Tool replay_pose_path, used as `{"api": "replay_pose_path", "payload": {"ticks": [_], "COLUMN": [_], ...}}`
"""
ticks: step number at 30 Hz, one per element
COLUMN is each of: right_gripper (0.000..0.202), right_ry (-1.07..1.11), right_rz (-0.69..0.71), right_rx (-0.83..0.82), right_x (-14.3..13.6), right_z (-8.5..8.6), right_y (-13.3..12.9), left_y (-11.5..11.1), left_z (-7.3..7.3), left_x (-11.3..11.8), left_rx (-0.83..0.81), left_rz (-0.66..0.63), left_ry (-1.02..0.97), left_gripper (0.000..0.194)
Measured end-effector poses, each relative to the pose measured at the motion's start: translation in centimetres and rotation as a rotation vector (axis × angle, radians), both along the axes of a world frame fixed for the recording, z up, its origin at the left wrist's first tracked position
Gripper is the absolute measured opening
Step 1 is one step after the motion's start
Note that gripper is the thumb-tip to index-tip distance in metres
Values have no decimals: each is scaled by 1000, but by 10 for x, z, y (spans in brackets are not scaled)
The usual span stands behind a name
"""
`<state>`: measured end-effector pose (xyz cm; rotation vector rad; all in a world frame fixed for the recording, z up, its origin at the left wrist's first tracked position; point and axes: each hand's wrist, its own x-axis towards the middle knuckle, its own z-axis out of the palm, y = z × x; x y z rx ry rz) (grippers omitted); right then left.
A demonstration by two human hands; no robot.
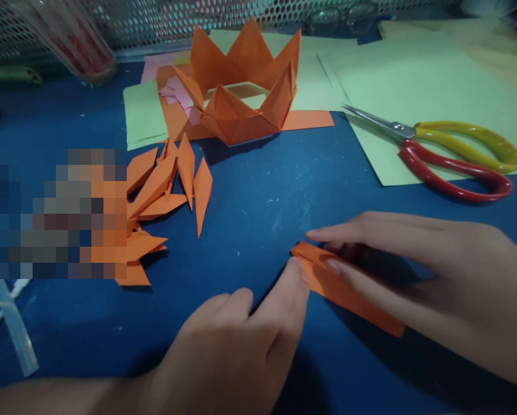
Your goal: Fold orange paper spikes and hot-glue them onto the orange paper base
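Note:
A folded orange paper strip (353, 297) lies slanted on the blue table, its upper left end between my hands. My left hand (245, 334) presses a fingertip on that end, its other fingers curled. From the right, my right hand (426, 276) reaches over the strip, thumb on its upper face and fingers stretched along its far side, apart from the thumb. Folded pointed orange pieces (154, 196) are heaped to the left. Behind stands a ring of joined orange paper points (245, 109), like a crown.
Scissors (407, 135) with red and yellow handles lie at the right, partly on pale green sheets (414, 69). A clear jar (79, 43) stands at the back left before a perforated metal panel (154, 23). A translucent strip (16, 334) lies at the left.

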<state>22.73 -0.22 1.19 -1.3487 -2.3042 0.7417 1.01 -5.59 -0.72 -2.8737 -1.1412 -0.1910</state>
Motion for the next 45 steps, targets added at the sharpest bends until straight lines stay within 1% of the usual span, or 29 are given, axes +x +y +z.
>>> {"api": "replay_pose_path", "payload": {"ticks": [2, 4, 7, 9, 15, 18, 22, 24, 26, 30, 33, 38, 40, 45], "right_gripper": [26, 29, 32, 32, 27, 24, 23, 20, 20, 28, 34, 39, 37, 37], "right_ry": [5, 32, 83, 99, 43, 32, 87, 107, 113, 74, 41, 20, 15, 30], "right_rz": [16, 4, -31, -53, -63, -57, -52, -9, 70, 294, 406, 574, 602, 604], "right_rx": [-18, -62, -209, -255, -96, -73, -51, -8, 60, 191, 265, 290, 298, 312], "right_x": [-2, -4, -6, -6, -3, -4, -7, -6, -4, 4, 10, 15, 14, 13], "right_z": [1, 2, 2, 1, 1, 2, 1, -1, -4, -10, -12, -9, -8, -9], "right_y": [6, 8, 5, 1, 1, 3, 3, 3, 5, 12, 18, 24, 25, 23], "left_y": [1, 1, 1, 1, 3, 2, 2, 2, 2, 3, 4, 5, 5, 6], "left_z": [1, 1, 1, 1, 1, 2, 1, 1, 1, 2, 1, -2, -2, 0], "left_x": [0, 1, 0, 0, 0, 0, -1, -2, -3, -2, -2, -3, -4, -4], "left_rx": [4, 17, 34, 32, 24, 30, 23, 37, 47, 49, 56, 26, 26, 23], "left_rz": [-6, 0, -6, -25, -25, -25, -30, -44, -46, -35, -42, -56, -74, -92], "left_ry": [7, 5, 11, 18, 17, 20, 47, 46, 43, 41, 24, 6, 15, 29], "left_gripper": [51, 51, 52, 53, 52, 50, 49, 46, 44, 42, 41, 40, 41, 43]}}
